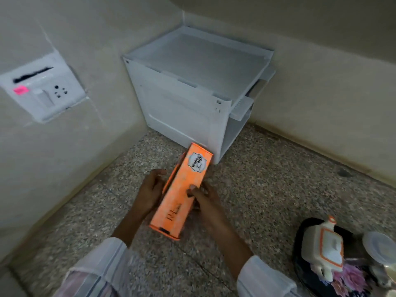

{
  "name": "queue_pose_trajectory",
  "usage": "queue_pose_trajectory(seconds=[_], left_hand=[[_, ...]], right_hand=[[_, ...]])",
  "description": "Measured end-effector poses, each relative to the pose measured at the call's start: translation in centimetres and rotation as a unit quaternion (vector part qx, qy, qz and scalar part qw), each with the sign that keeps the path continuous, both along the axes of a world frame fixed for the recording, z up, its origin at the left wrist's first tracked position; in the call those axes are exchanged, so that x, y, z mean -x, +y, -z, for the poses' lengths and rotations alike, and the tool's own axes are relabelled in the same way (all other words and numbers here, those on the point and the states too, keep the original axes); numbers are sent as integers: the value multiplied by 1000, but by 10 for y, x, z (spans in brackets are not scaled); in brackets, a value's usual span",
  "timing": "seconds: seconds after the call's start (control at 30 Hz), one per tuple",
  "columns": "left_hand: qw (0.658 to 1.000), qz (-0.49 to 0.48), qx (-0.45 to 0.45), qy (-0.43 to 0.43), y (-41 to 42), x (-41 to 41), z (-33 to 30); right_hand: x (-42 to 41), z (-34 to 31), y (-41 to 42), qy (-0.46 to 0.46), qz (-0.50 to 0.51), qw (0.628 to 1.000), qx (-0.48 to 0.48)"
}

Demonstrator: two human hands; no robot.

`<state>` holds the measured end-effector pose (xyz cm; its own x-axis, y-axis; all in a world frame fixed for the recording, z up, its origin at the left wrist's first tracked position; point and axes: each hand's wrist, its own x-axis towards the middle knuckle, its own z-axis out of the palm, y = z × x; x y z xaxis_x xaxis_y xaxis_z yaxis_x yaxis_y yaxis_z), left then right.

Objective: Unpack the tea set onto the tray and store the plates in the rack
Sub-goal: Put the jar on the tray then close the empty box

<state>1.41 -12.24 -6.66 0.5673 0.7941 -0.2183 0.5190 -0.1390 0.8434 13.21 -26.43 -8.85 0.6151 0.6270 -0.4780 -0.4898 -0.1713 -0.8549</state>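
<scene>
Both hands, left hand (150, 189) and right hand (203, 200), clamp a long orange box (182, 191) at centre frame above the speckled tabletop (267, 179). A white rack (192, 97) waits in the upper-centre corner; a teapot (321, 249) sits on the dark floral tray (300, 264) at lower right. Unpacking appears under way; opening the box's end flap likely comes next.

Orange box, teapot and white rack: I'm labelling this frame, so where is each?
orange box (182, 194): head view, on its broad top face.
teapot (321, 247): head view, on its white body.
white rack (192, 67): head view, on its flat top shelf.
</scene>
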Motion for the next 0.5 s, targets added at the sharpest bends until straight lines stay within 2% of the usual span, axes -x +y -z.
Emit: queue_pose_trajectory(seconds=[0.1, 0.17, 0.2, 0.27, 0.37, 0.5], left_hand=[[988, -36, 151, -26, 20, 10, -29], [981, -39, 188, -30, 33, 21, -44], [986, -20, 165, -25, 39, 26, -48], [998, 31, 50, 37, 58, 36, -53], [981, 87, -110, 135, 94, 45, -56], [967, 105, -185, 142, 127, 51, -60]], right_hand=[[14, -9, 39, -30, 13, 999, 15], [23, -11, 64, -44, 14, 999, 15], [28, -15, 74, -42, 11, 999, 12], [37, -12, 104, -29, 9, 999, 21], [49, -2, 156, -30, 5, 999, 33], [58, -36, 195, -19, -14, 999, 37]])
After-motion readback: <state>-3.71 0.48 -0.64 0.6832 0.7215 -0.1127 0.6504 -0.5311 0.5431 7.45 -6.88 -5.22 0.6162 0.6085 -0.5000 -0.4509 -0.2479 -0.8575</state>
